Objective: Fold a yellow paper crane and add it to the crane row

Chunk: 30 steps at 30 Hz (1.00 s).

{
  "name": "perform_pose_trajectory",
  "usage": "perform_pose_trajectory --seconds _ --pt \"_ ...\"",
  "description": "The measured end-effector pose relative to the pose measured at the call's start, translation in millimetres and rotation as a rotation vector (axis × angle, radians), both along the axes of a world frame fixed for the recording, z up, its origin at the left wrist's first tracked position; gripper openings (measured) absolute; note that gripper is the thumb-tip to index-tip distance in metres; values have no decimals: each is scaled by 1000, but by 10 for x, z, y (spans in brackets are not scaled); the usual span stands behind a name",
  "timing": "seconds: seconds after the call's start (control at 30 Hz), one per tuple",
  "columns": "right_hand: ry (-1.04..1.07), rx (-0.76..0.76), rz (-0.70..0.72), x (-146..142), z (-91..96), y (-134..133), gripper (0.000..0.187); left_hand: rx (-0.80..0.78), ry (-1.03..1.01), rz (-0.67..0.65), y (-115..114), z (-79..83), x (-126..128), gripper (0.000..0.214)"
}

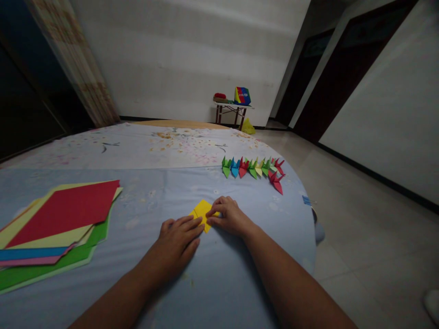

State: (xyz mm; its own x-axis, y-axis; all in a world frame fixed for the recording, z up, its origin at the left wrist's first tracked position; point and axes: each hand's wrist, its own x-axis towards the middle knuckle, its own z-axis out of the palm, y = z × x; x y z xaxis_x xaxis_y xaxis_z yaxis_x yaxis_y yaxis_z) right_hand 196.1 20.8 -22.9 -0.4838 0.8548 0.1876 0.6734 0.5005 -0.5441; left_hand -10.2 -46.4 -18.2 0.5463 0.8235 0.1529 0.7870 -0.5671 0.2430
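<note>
A small folded piece of yellow paper [203,208] lies on the blue cloth in front of me, one corner pointing away and one toward me. My left hand [180,237] rests on its left side with fingers stretched out flat. My right hand [230,214] pinches the right part of the paper between thumb and fingers. The fingertips of both hands cover parts of the paper's left and right edges. Beyond my right hand stands a row of folded paper cranes [252,168] in green, blue, red and pale yellow.
On the left lies a stack of coloured paper sheets [68,210], red on top. A flowered cloth covers the round table [164,178], whose edge curves away on the right. By the far wall a small table [233,105] bears a colourful box [243,96].
</note>
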Motion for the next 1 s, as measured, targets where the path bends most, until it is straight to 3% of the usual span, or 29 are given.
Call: perform_pose_trajectory --seconds 0.53,0.73,1.0 --pt "8 -8 -33 -21 -35 2 16 -72 22 -11 -27 70 43 42" --pt "19 -18 -50 -30 -37 -2 15 -78 79 -45 -80 170 109 40" --pt "21 -25 -64 -36 -25 -8 15 -102 102 -5 -112 210 159 40"
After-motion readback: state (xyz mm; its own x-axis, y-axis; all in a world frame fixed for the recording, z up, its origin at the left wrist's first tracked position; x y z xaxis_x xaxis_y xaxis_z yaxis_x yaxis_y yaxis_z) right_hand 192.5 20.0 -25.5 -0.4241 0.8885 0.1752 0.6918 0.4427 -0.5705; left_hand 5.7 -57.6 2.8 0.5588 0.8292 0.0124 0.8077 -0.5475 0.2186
